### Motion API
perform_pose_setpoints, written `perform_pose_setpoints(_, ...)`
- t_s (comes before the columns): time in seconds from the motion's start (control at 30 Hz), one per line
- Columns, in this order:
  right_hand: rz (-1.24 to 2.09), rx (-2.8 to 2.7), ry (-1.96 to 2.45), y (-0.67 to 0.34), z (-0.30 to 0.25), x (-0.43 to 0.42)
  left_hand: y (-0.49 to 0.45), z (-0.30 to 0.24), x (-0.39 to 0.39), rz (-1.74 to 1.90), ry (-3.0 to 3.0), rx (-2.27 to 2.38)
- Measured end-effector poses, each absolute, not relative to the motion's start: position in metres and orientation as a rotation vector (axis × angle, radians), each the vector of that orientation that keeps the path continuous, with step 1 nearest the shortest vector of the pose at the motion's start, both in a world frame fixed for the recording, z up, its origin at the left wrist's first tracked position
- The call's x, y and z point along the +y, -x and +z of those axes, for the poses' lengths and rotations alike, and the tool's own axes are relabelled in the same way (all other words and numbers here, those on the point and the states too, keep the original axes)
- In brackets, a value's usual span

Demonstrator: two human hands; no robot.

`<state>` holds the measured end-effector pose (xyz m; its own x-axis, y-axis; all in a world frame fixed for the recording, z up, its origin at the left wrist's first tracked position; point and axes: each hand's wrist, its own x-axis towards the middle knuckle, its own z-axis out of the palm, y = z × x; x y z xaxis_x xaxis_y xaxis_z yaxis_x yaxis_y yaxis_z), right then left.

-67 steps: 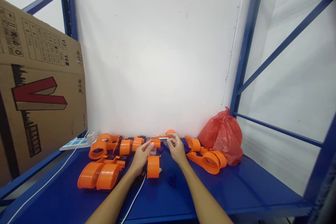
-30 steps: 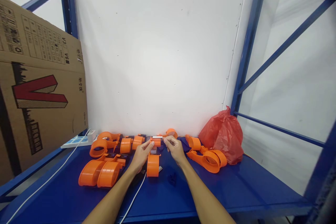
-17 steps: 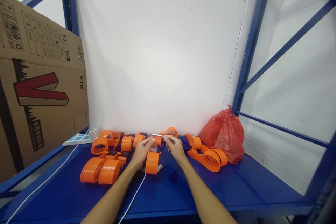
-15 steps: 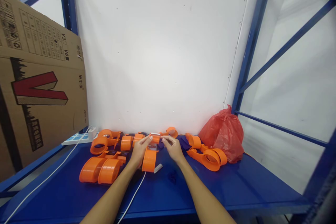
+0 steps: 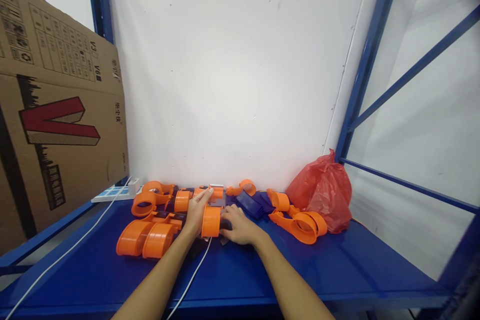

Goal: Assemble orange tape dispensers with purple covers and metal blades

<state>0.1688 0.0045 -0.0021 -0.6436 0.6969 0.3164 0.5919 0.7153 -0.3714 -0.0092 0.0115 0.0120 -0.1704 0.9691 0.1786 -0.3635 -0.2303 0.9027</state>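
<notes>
A shiny orange plastic piece with a wide round band (image 5: 211, 222) is pinched by the left hand (image 5: 195, 214), in the middle of the blue metal table (image 5: 337, 270). The right hand (image 5: 240, 226) is curled low, just beside the band; whether anything is gripped by it cannot be told. The piece is best held firm but not squashed, so it does not twist. The thin white cord (image 5: 193, 277) below should be kept from getting caught.

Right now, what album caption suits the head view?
Bare fingers on an orange part, a red bag on the blue tabletop.
</notes>
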Motion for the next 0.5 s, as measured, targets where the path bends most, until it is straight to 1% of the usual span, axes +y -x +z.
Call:
perform_pose_setpoints(0.17, 0.241, -1.999, 1.06, -0.187, 0.005, 0.019, 0.007, 0.005, 0.016, 1.635, -1.119, 0.95)
perform_pose_setpoints(0.27, 0.14, -1.792, 0.979, -0.188, 0.009, 0.02, 0.002, -0.002, 0.02, 1.606, -1.233, 0.992)
perform_pose_setpoints(0.37, 0.055, -1.797, 0.938, -0.182, 0.01, 0.016, -0.002, -0.009, 0.022, 1.55, -1.328, 1.022)
perform_pose_setpoints(0.5, -0.036, -1.902, 1.017, -0.175, 0.006, 0.01, -0.004, -0.013, 0.021, 1.467, -1.453, 1.047)
